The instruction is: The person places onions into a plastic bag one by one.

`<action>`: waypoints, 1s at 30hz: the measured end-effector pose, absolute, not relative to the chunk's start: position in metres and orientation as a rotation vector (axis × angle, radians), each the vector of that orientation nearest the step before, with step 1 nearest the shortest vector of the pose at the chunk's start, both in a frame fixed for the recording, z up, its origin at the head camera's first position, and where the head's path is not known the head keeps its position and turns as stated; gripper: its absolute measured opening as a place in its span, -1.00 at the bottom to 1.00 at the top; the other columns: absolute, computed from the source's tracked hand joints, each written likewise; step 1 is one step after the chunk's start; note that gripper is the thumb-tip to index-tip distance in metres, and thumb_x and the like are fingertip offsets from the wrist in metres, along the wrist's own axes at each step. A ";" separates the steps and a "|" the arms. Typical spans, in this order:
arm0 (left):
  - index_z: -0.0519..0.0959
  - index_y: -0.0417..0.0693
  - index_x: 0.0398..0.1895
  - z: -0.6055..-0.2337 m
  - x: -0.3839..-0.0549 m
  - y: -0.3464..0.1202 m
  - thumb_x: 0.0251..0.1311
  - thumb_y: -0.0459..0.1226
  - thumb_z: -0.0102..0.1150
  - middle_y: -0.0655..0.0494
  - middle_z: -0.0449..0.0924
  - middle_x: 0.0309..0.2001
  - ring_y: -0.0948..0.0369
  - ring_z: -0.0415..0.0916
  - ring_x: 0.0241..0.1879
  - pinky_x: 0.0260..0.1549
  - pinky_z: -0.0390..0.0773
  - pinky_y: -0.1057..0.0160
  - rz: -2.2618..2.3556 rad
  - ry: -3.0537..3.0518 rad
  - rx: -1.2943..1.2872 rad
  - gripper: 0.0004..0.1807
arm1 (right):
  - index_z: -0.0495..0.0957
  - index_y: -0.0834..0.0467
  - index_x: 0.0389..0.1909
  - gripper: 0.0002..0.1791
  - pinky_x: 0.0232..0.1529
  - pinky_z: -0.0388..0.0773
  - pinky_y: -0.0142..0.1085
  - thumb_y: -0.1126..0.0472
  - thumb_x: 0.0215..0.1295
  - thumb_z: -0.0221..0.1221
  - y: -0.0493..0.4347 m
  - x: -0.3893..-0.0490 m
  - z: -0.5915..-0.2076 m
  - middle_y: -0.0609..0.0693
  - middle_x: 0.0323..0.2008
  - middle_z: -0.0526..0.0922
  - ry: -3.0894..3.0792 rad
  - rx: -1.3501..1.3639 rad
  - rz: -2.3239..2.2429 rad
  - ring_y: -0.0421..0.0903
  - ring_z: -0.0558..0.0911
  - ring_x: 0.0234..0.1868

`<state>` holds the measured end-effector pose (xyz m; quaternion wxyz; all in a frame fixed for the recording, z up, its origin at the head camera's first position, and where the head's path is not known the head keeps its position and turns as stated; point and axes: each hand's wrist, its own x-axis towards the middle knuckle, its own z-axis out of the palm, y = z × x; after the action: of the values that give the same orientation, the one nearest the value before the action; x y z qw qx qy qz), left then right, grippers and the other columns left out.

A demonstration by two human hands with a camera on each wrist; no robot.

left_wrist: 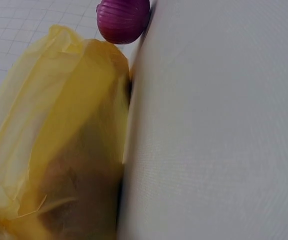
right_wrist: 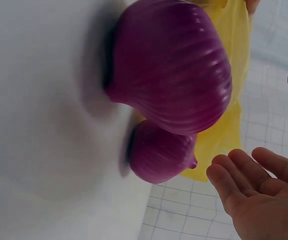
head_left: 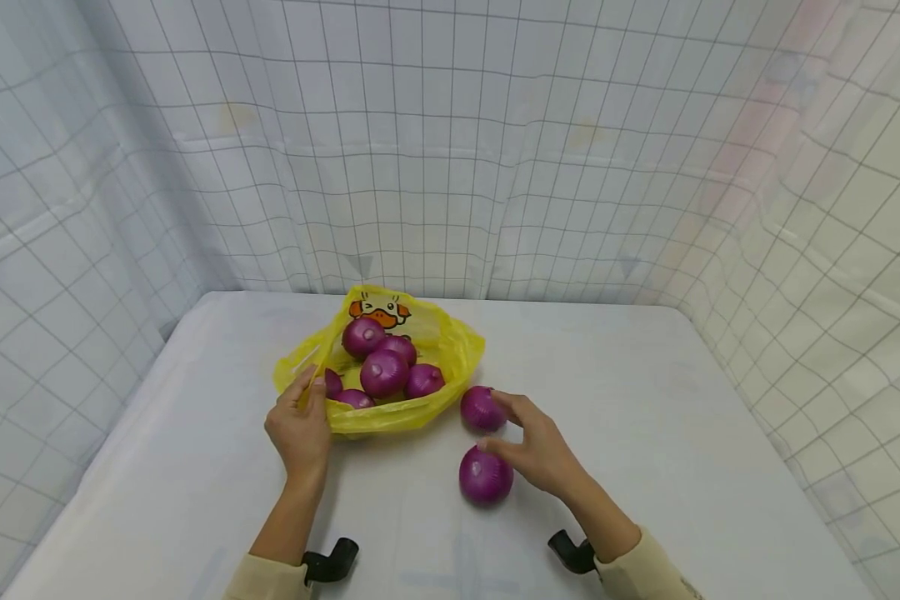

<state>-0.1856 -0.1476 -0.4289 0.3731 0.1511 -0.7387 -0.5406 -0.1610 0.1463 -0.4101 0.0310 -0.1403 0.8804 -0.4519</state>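
Observation:
A yellow plastic bag [head_left: 390,423] with a duck print lies with its mouth open, several purple onions inside. My left hand [head_left: 300,425] pinches the bag's rim at its near left side. In the left wrist view the bag [left_wrist: 79,120] fills the left part and hides most of the hand. To the bag's right, one loose onion [head_left: 482,409] rests on the table, and a second onion [head_left: 486,477] sits nearer to me. My right hand [head_left: 536,446] hovers beside these two, thumb and fingers spread apart; the right wrist view shows a gap between its fingers [right_wrist: 243,172] and the onions.
A white cloth covers the table [head_left: 615,392]. Grid-patterned white curtains [head_left: 435,150] hang behind it and along both sides. Black wrist mounts [head_left: 333,560] stick out below each forearm.

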 end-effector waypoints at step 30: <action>0.65 -0.25 -0.10 -0.428 -0.186 -0.148 0.16 -0.38 0.19 -0.10 0.67 -0.05 0.07 0.55 0.10 0.01 0.37 0.72 -1.377 -1.867 0.373 -0.76 | 0.30 0.16 0.29 -0.20 0.19 0.47 0.04 0.00 0.05 0.35 0.149 -0.147 -0.445 0.12 0.21 0.45 2.645 -0.504 -1.150 0.07 0.45 0.22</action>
<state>-0.1856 -0.1480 -0.4281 0.3856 0.1465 -0.7332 -0.5407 -0.1470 0.1492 -0.4450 0.1067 -0.1713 0.8982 -0.3906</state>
